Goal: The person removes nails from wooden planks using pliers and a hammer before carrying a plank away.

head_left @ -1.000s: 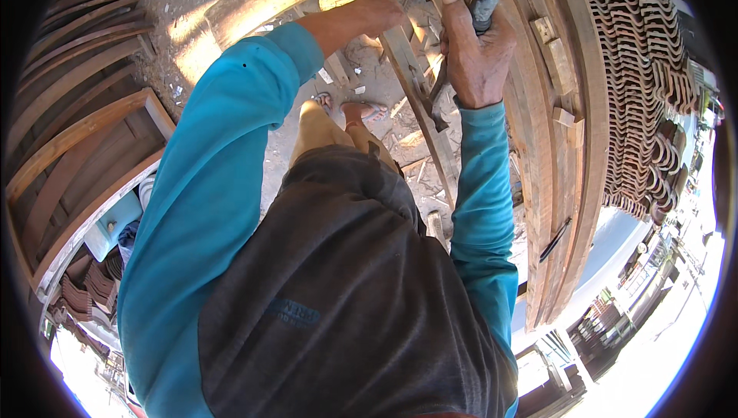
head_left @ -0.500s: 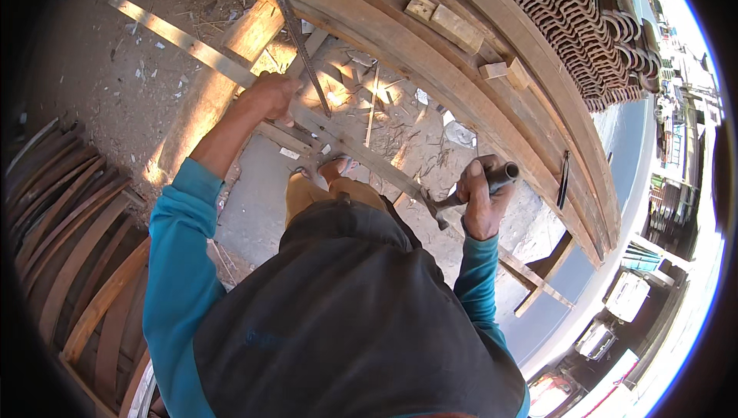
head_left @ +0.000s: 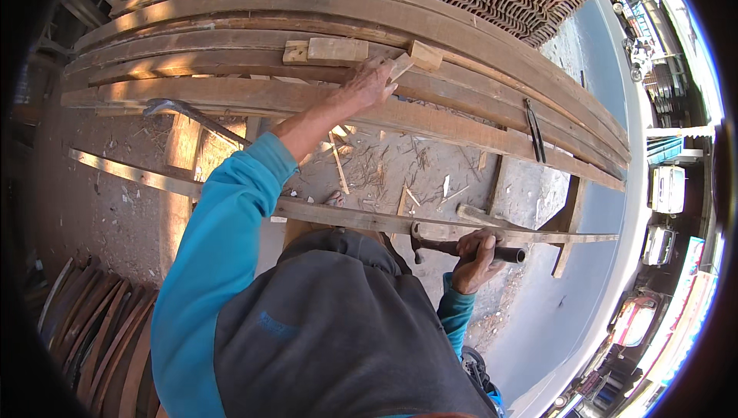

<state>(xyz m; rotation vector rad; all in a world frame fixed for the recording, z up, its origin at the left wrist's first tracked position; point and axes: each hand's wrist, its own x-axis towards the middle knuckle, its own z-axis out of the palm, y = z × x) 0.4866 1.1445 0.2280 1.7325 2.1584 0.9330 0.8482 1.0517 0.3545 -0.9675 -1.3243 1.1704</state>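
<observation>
- Our left hand [head_left: 369, 84] had left the narrow wood strip [head_left: 346, 215] and now touched a small block [head_left: 401, 67]; whether the fingers were closed on it, we could not tell.
- Our right hand [head_left: 474, 253] kept its grasp around the hammer [head_left: 440, 247], its head near the strip.
- So our attention, we judged, had passed to the block.
- This block was at the long beams [head_left: 231, 94], just beside another block [head_left: 425, 55].
</observation>
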